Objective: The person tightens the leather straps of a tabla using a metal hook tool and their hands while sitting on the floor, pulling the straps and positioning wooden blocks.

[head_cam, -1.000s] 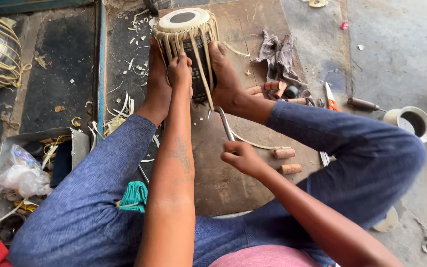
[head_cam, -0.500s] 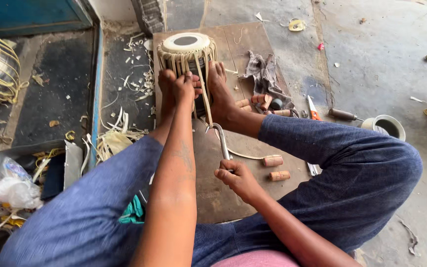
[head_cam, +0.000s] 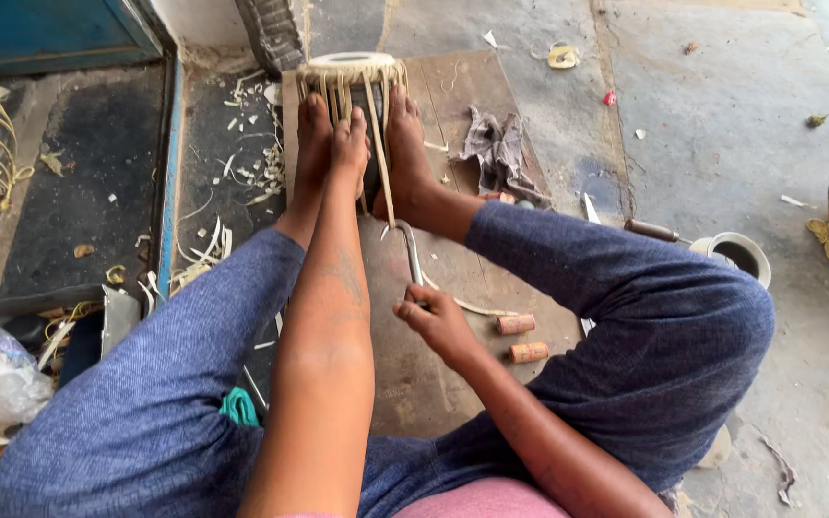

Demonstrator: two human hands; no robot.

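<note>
Small drum (head_cam: 349, 82) laced with pale straps; left hand (head_cam: 349, 144) grips strap, right hand (head_cam: 438, 321) clenches metal hook (head_cam: 409, 251)

The small drum (head_cam: 349, 77) stands at twelve o'clock, far from the body, on the upper end of a brown board. Its pale round head tilts slightly toward the camera, and cream straps run down its dark sides all the way round. One strap (head_cam: 378, 144) is drawn out from the drum toward six o'clock, taut and straight, and meets the bent end of the metal hook (head_cam: 409, 251). This hook is a thin grey rod, curved at its far tip, its shaft running toward six o'clock, the near end hidden in a closed fist just below the board's middle.
</note>
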